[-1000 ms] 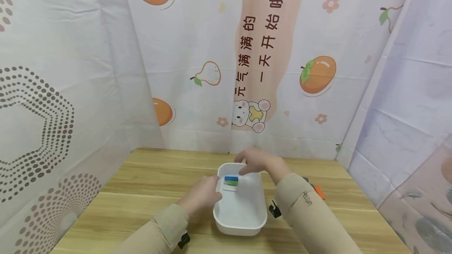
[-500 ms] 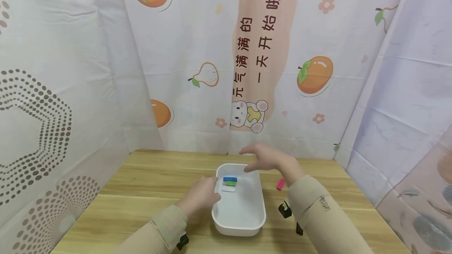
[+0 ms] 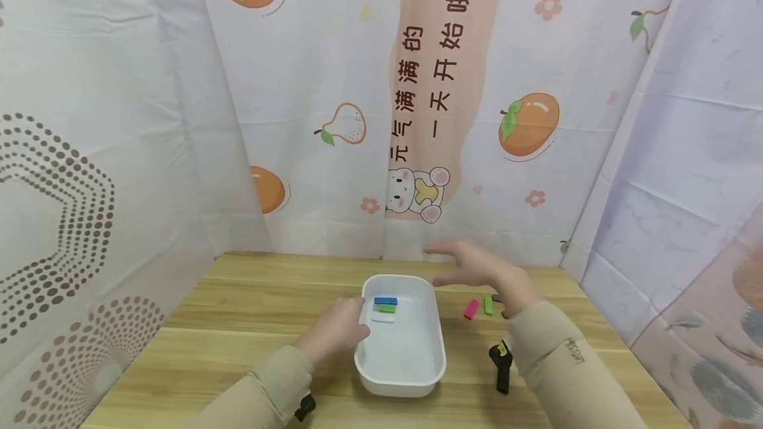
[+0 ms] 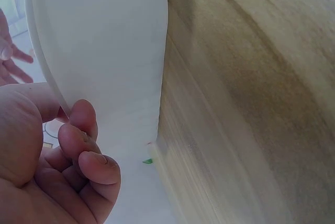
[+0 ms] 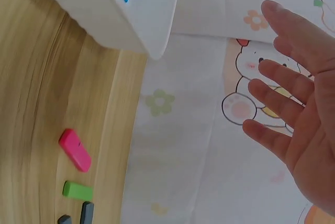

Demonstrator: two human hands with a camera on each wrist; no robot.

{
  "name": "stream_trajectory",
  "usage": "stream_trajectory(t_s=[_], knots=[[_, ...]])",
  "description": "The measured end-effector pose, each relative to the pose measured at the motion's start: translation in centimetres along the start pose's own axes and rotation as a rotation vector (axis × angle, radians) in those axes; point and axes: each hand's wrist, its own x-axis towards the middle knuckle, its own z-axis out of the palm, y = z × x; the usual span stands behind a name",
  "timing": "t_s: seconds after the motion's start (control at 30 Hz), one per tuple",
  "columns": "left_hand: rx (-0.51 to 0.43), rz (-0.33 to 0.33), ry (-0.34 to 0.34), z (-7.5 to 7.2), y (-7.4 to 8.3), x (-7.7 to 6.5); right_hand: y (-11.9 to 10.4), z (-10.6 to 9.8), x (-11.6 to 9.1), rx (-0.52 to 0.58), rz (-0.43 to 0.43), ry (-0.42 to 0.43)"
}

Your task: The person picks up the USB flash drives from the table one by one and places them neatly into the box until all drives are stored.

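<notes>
A white plastic bin (image 3: 401,356) stands on the table, its long side running away from me. My left hand (image 3: 338,327) grips its left rim; in the left wrist view the curled fingers (image 4: 99,167) lie against the outer wall. Inside, near the far end, a blue stick (image 3: 385,300), a green stick (image 3: 386,308) and a white one (image 3: 383,317) lie side by side, like small USB drives. My right hand (image 3: 473,265) is in the air beyond the bin's far right corner, fingers spread and holding nothing.
Right of the bin, a pink stick (image 3: 471,309) and a green stick (image 3: 488,305) lie on the wooden table (image 3: 262,290). Small dark pieces (image 5: 87,213) lie beside them, partly hidden by my right arm in the head view. A printed curtain (image 3: 310,184) hangs behind the table.
My right hand has moved right, away from over the bin's far end, uncovering the pink and green sticks on the table. My left hand stays on the rim.
</notes>
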Motion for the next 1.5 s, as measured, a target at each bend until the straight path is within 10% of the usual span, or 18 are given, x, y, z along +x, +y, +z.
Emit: stream_trajectory(t_s=[1.5], knots=[[0.007,-0.015,0.006,0.2,0.0,0.0,9.5,0.5,-5.1,-0.150,0.204,0.004]])
